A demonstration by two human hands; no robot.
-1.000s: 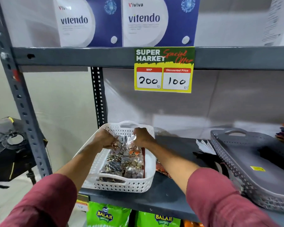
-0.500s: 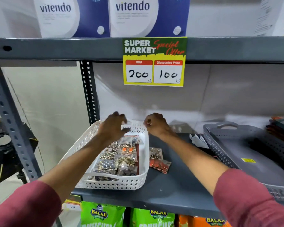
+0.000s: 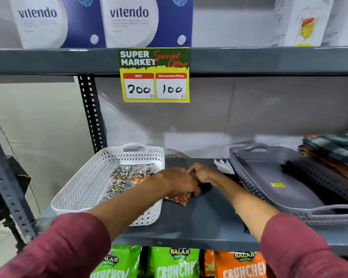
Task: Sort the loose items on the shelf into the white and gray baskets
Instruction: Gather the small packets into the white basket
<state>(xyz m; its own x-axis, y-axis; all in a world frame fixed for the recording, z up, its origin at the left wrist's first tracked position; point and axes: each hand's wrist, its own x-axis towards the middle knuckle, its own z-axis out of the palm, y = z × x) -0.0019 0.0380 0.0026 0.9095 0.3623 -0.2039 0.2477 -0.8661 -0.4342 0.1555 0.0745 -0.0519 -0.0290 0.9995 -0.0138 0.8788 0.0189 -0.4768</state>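
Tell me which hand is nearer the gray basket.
Right. The right hand is on the shelf between the baskets, closer to the gray basket; the left hand is beside it, toward the white basket.

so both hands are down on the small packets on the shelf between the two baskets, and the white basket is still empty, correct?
Not quite. In the head view the white basket already holds several clear packets of beads. The rest stands: left hand and right hand are down on the loose packets on the shelf between it and the gray basket.
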